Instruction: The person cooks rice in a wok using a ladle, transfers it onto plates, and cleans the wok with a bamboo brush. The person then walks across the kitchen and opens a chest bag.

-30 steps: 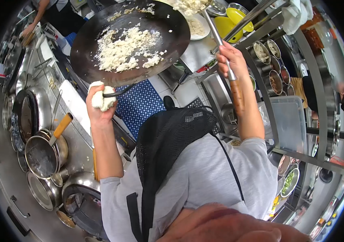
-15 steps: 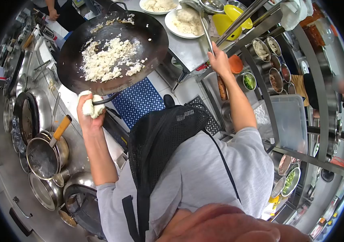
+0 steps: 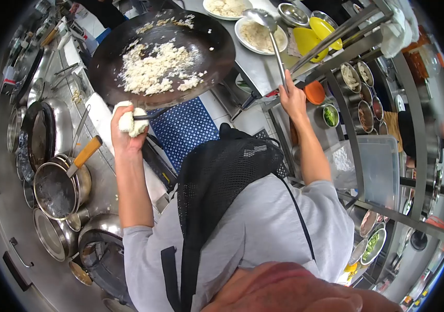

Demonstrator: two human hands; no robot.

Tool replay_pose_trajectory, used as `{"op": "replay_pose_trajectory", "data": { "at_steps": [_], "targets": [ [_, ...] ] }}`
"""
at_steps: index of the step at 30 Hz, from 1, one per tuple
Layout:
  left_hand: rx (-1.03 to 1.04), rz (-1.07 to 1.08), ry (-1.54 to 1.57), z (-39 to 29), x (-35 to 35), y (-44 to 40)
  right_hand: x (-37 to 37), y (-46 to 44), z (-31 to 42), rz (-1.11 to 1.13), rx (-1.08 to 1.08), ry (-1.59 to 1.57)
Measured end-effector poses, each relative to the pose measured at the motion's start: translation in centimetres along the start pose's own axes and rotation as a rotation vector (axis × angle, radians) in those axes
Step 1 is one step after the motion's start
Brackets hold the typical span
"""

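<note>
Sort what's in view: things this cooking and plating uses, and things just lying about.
In use, it seems:
- wok with rice-like food
- white cloth in the left hand, at the wok's handle
- ladle in the right hand
- filled plate beneath it

Apparently lying about:
- yellow dishes
- orange container
- bowl of green pieces
- steel bowl

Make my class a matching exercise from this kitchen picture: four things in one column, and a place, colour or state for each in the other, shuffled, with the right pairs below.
Things
1. Wok
2. Ladle
3. Cloth
4. Chopped greens

Places, colours and states
A. White, in the left hand
B. On the right side of the view
C. Dark, with rice inside
D. Held in the right hand

Pairs: 1-C, 2-D, 3-A, 4-B
</note>
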State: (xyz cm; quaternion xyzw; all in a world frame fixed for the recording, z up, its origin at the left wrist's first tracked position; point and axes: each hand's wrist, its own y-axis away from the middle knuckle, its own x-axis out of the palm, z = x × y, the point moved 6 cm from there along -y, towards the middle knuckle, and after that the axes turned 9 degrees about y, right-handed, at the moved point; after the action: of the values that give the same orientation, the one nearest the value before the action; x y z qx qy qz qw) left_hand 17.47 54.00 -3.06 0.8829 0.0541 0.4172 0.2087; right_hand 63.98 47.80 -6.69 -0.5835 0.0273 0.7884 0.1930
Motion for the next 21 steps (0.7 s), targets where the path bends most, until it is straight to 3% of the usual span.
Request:
{"op": "replay_pose_trajectory", "data": {
  "at_steps": [2, 4, 6, 9, 14, 17, 20, 21],
  "targets": [
    [0.007, 0.043, 0.024, -0.6, -0.5, -0.7, -1.4, 0.7, 2.3, -0.227, -0.246, -0.101],
    [0.044, 0.113, 0.028, -1.3, 0.2, -2.1, -0.2, -0.6, 3.9, -0.05, -0.159, -0.505],
    [0.139, 0.082, -0.021, -1.8, 1.4, -4.0, -1.8, -2.6, 7.9, 0.12, -0.073, -0.508],
    [0.224, 0.086, -0.084, -1.8, 4.0, -7.1, 0.2, -8.4, 11.5, 0.024, -0.291, -0.436],
    [0.32, 0.153, -0.148, -3.4, 11.6, -12.0, -0.7, -19.5, 20.7, 0.093, -0.332, -0.309],
    [0.319, 0.142, -0.176, -4.4, 14.1, -14.1, -0.6, -20.9, 21.5, 0.1, -0.458, -0.311],
    [0.237, 0.188, -0.071, -5.8, 14.9, -16.4, -2.5, -17.8, 17.7, 0.262, -0.391, -0.075],
    [0.231, 0.188, -0.059, -6.0, 15.3, -16.6, -2.9, -18.0, 16.1, 0.197, -0.416, -0.12]
  ]
}}
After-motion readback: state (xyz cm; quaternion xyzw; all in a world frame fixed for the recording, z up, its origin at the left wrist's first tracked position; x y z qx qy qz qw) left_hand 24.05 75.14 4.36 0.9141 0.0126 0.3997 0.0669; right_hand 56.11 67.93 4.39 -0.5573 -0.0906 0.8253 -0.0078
